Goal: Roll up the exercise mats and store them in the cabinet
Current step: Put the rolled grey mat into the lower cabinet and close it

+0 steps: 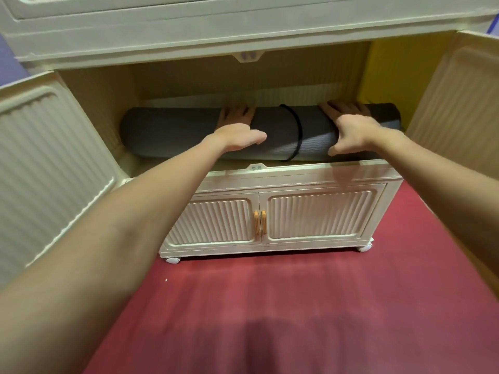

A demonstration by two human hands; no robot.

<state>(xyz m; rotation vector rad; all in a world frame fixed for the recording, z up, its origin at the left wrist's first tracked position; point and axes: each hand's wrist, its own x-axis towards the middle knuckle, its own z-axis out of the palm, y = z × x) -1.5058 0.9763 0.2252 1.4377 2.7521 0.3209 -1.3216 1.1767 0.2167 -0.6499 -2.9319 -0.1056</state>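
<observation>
Inside the open cabinet point(270, 168) compartment lies the rolled grey mat point(175, 130), strapped. Left hand point(237, 130) and right hand point(351, 130) rest on top, fingers point(343, 105) spread, draped over its far side.

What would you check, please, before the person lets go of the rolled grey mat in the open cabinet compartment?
1. Rolled mat lies inside the open compartment, on its floor: ok.
2. Black strap is around the roll and holds it wound: ok.
3. Left hand and right hand rest over the top of the roll, one on each side of the strap: ok.
4. Right end of the roll sits behind the door line: cannot tell, as it reaches close to the open right door.
5. Open left door is swung wide, off the roll: ok.
6. Lower doors shut, out of the way: ok.
</observation>
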